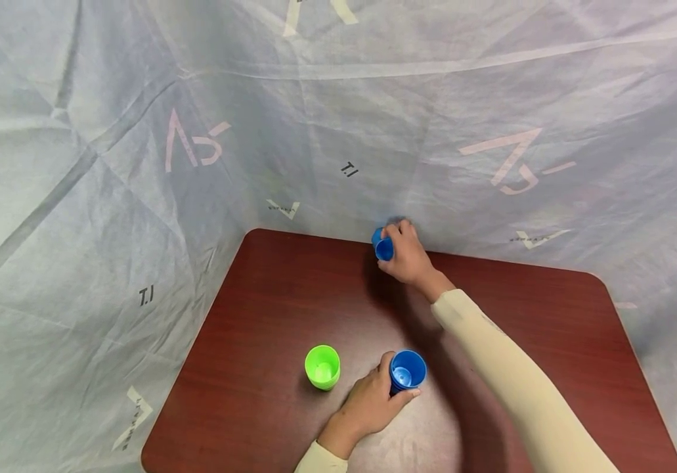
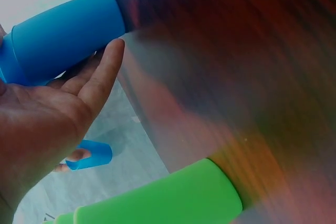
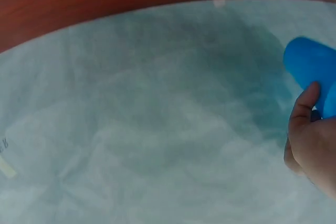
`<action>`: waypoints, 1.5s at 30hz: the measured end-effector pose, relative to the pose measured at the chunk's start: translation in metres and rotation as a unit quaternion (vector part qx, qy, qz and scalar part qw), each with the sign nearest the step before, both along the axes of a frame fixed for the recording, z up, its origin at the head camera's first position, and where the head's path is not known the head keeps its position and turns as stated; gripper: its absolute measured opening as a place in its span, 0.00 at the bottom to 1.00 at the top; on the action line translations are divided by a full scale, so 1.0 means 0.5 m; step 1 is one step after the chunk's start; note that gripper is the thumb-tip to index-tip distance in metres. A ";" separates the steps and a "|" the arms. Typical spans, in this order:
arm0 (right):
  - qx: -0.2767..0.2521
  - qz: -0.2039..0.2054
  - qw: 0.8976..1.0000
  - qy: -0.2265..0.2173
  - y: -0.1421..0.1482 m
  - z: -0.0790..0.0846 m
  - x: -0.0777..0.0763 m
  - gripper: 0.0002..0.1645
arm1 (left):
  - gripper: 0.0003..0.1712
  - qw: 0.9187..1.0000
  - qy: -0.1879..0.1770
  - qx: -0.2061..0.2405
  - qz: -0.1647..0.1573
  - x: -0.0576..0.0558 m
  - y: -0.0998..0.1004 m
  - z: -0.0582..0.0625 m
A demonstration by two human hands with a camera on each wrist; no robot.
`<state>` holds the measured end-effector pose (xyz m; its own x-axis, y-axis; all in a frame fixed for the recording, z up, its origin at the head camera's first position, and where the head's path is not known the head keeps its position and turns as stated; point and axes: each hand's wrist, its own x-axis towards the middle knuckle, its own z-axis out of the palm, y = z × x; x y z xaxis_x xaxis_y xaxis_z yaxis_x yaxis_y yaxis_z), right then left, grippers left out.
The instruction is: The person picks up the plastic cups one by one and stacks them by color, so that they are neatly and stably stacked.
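My left hand [image 1: 369,399] is wrapped around a blue cup stack [image 1: 408,370] near the middle front of the table, mouth upward; the left wrist view shows the rim line of nested blue cups [image 2: 68,30] beside the fingers. At the table's far edge, my right hand [image 1: 407,253] grips a blue cup [image 1: 384,249] whose mouth faces the camera in the head view. More blue shows behind that cup, and I cannot tell whether it is a second one. Left of the left hand stands a green cup stack [image 1: 322,368], upright and untouched.
The brown wooden table [image 1: 267,295] has rounded corners. Grey-white fabric sheeting [image 1: 433,131] with printed marks hangs behind the far edge and along the left side, close to the right hand. The right forearm [image 1: 509,368] reaches across the table's right half.
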<state>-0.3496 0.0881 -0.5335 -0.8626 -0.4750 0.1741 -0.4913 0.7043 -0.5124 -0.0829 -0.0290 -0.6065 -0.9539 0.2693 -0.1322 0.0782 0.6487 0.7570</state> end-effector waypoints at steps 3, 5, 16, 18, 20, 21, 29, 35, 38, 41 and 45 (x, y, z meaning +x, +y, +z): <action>-0.007 0.002 1.000 0.007 0.002 0.018 0.018 0.31 | 0.45 1.000 0.001 0.001 0.002 0.001 -0.001 -0.001; -0.005 0.001 1.000 0.013 0.002 0.028 0.029 0.32 | 0.45 1.000 0.003 0.001 0.004 0.001 -0.002 -0.002; -0.036 0.010 0.998 0.056 0.006 0.067 0.072 0.28 | 0.43 1.000 0.009 0.005 -0.002 0.002 0.000 0.002; -0.044 0.014 0.997 0.056 0.010 0.071 0.080 0.28 | 0.43 1.000 0.007 0.006 -0.001 0.001 0.001 0.001; -0.050 0.021 0.997 0.057 0.014 0.073 0.088 0.28 | 0.44 1.000 0.006 0.004 -0.001 0.002 0.002 0.001; -0.052 0.025 0.997 0.059 0.016 0.074 0.092 0.27 | 0.44 1.000 0.005 0.004 0.000 0.002 0.002 0.000; -0.065 0.053 0.993 0.088 0.035 0.073 0.124 0.25 | 0.43 1.000 0.015 0.003 0.001 0.001 0.003 -0.001; -0.078 0.060 0.990 0.106 0.048 0.077 0.153 0.22 | 0.44 1.000 0.006 -0.006 0.000 0.003 0.005 -0.002; -0.086 0.066 0.988 0.113 0.054 0.081 0.169 0.20 | 0.45 1.000 0.006 -0.007 -0.001 0.003 0.006 -0.001; -0.093 0.077 0.986 0.112 0.058 0.082 0.184 0.19 | 0.45 1.000 0.007 -0.008 -0.001 0.003 0.005 0.001; -0.106 0.084 0.985 0.106 0.064 0.077 0.204 0.18 | 0.47 1.000 0.011 -0.007 0.000 0.004 0.003 0.001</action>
